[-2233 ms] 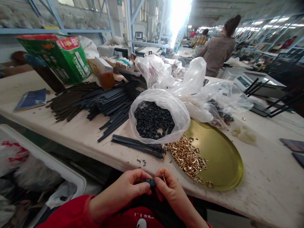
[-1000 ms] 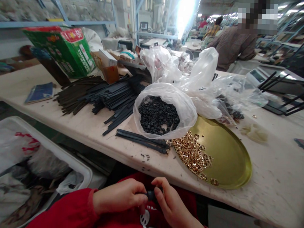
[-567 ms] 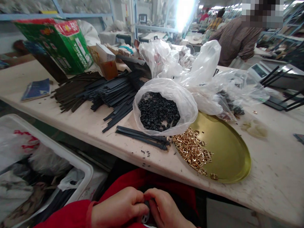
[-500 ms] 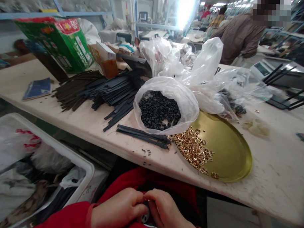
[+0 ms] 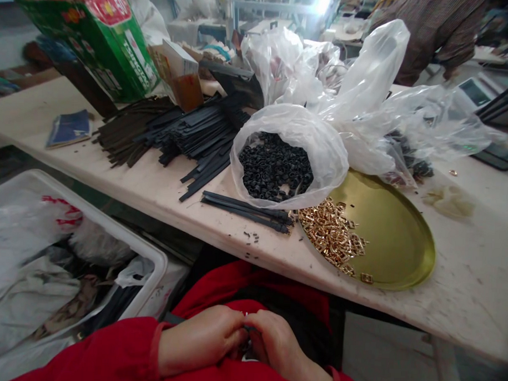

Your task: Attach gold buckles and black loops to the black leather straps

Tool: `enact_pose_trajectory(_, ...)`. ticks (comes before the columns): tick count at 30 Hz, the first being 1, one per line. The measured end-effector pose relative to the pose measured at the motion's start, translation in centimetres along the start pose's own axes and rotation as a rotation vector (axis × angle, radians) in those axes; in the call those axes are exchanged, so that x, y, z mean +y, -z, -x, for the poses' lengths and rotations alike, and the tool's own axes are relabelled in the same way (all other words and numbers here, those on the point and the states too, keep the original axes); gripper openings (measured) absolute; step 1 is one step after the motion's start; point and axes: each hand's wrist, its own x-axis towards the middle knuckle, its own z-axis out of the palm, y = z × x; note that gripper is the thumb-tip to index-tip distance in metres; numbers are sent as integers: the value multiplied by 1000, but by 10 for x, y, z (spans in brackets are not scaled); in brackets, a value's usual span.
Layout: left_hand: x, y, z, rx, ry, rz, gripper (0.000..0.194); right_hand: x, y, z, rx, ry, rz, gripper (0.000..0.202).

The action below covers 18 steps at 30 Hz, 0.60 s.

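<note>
My left hand (image 5: 209, 338) and my right hand (image 5: 277, 342) meet in my lap, below the table edge. The fingers of both are curled inward, with thumbs and fingertips almost touching. Something small and dark, with a pale bit, shows between them, but the fingers hide most of it. Beyond my hands on the table lie black strap strips (image 5: 247, 212) with gold-coloured metal at one end. Past these stands an open white plastic bag (image 5: 328, 154) of small black loops (image 5: 275, 166). To its right, gold buckles (image 5: 333, 235) are heaped on a round gold tray (image 5: 402, 234).
Bundles of dark strips (image 5: 202, 127) and a blue booklet (image 5: 69, 128) lie at the left, before a green box (image 5: 117, 52). Clear plastic bags (image 5: 365, 105) crowd the back. A white bin (image 5: 157, 265) stands at my left. Another person's sleeve (image 5: 447, 30) shows at far right.
My view has tilted down and shifted slightly left, so the table appears higher and further right. My hands stay together in my lap, their fingers a little more closed over the small thing.
</note>
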Motion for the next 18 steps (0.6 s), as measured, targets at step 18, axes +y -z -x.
enact_pose_trajectory(18, -14, -8, -5, 126, 23, -395, 33, 4, -2, 10, -98, -216, 220, 19)
